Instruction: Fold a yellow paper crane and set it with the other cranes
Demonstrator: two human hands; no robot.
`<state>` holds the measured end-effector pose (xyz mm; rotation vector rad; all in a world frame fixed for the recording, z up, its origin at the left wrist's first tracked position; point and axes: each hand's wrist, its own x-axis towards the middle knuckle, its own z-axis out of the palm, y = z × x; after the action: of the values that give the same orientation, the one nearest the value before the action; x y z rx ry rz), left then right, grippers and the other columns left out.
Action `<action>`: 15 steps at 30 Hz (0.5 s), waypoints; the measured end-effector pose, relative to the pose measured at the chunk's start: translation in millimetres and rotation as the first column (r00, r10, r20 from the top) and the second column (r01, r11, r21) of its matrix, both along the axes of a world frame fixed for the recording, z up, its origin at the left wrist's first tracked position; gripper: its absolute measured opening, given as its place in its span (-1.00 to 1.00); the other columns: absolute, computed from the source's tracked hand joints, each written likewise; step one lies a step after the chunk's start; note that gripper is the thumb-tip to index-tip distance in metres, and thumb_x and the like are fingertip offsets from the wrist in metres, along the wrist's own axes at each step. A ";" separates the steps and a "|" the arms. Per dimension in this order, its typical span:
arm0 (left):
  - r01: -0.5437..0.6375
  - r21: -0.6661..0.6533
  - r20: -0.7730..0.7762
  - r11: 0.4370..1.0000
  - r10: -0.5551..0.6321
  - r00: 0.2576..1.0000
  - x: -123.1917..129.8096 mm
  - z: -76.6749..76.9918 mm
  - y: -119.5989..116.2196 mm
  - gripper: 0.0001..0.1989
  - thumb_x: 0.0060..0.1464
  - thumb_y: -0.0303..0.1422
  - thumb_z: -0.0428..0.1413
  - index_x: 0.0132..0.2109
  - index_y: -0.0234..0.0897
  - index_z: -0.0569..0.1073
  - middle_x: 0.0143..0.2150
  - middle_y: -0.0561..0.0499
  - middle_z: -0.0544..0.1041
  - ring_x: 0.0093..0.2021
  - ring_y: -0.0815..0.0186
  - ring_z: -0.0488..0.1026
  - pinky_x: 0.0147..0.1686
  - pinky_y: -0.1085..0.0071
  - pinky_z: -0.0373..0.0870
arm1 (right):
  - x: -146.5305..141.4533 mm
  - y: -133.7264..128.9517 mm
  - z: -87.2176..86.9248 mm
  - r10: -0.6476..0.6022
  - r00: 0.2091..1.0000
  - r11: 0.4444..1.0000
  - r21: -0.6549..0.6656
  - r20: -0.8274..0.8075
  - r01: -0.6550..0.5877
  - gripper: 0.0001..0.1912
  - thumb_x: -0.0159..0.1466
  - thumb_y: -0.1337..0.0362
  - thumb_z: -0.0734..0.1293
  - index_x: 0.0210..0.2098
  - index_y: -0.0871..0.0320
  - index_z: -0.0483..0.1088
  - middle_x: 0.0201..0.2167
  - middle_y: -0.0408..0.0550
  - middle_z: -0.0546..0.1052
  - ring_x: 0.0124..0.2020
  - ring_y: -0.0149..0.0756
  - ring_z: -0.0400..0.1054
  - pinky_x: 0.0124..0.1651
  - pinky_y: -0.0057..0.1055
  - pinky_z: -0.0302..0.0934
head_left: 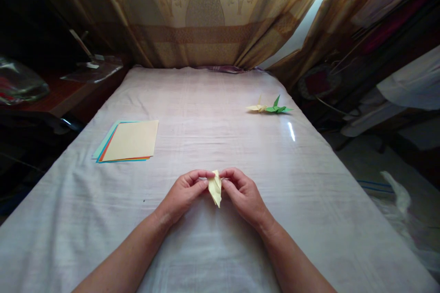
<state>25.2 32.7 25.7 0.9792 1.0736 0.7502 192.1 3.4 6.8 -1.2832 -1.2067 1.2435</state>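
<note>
Between my two hands is a small folded piece of pale yellow origami paper [215,188], its narrow end pointing down toward me. My left hand [185,191] pinches its left edge with thumb and index finger. On the opposite edge, the thumb and index finger of my right hand [243,196] are closed as well. Far right on the cloth stand two folded paper cranes, a cream one [257,108] and a green one [277,108], touching or nearly so. A stack of square coloured paper [132,141] lies to the left, with a cream sheet on top.
A pale cloth [206,100] covers the table. Patterned curtains [206,18] hang behind its far edge. At the left is a wooden surface [68,100] with clear plastic bags [94,68]. White fabric [412,80] hangs at the right, past the table's edge.
</note>
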 end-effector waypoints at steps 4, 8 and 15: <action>-0.028 0.001 0.004 1.000 0.028 1.000 -1.8 2.9 2.1 -0.71 -0.16 -0.29 0.26 -0.22 -0.28 0.58 -0.24 0.00 0.63 -0.26 0.28 0.50 -0.16 0.42 0.37 | 2.1 -2.3 0.0 0.059 0.997 0.998 -0.019 0.049 -0.058 -0.81 0.20 0.24 0.27 -0.20 0.14 0.42 -0.54 -0.22 0.41 -0.54 -0.44 0.25 -0.46 -0.51 0.15; -0.027 -0.012 -0.008 1.000 0.027 1.000 -2.2 3.6 2.6 -0.71 -0.16 -0.29 0.25 -0.22 -0.29 0.59 -0.28 0.00 0.63 -0.30 0.29 0.51 -0.22 0.43 0.38 | 1.5 -1.8 2.6 0.054 0.996 0.998 -0.029 0.066 -0.052 -0.79 0.17 0.25 0.29 -0.20 0.15 0.42 -0.51 -0.20 0.45 -0.51 -0.42 0.29 -0.44 -0.50 0.17; -0.020 0.016 -0.020 1.000 0.021 1.000 -3.0 2.5 2.4 -0.72 -0.17 -0.32 0.25 -0.23 -0.29 0.59 -0.29 0.01 0.63 -0.31 0.30 0.51 -0.23 0.44 0.39 | 2.3 -0.7 2.8 0.059 0.994 0.998 -0.008 0.089 -0.059 -0.81 0.20 0.24 0.28 -0.22 0.15 0.44 -0.49 -0.17 0.48 -0.49 -0.41 0.33 -0.42 -0.48 0.22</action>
<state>22.2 35.1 28.2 0.9920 1.0984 0.7677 194.4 2.7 9.6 -1.3276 -1.3139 1.2437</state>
